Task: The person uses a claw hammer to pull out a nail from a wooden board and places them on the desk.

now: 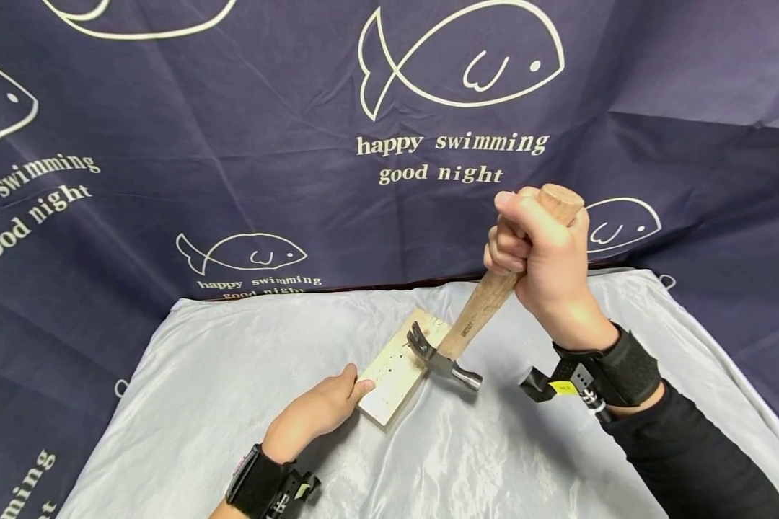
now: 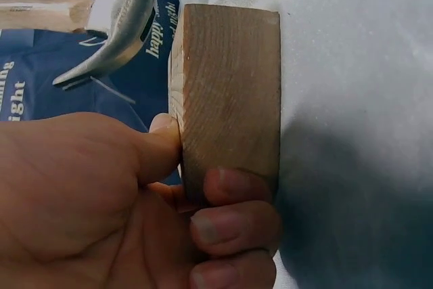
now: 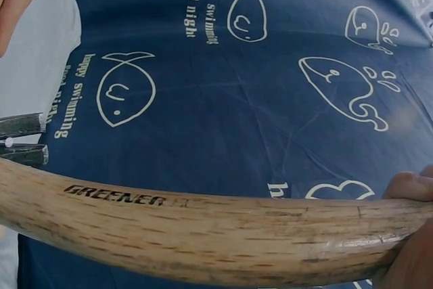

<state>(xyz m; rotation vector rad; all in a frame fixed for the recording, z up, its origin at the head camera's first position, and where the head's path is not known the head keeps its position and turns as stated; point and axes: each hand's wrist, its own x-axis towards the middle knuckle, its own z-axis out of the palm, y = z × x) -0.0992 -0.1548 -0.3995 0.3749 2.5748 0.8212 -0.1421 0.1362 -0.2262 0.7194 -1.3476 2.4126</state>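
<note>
My right hand [image 1: 552, 267] grips a claw hammer [image 1: 483, 306] near the end of its wooden handle, thumb toward the butt. The steel head is low over a pale wooden block [image 1: 389, 386], its claw toward the block and its striking face toward the right. In the left wrist view a thin nail [image 2: 114, 91] shows by the claw tips. My left hand [image 1: 314, 407] holds the block's near left end, thumb on the top face and fingers curled against the side. Small dark holes mark the top. The right wrist view shows the hammer handle [image 3: 203, 228] lettered GREENER.
A shiny pale grey cloth [image 1: 234, 367] covers the table under the block. Behind and at the sides hangs a dark blue curtain [image 1: 298, 173] printed with white fish and lettering. Each wrist wears a black strap [image 1: 630, 367] with a small camera.
</note>
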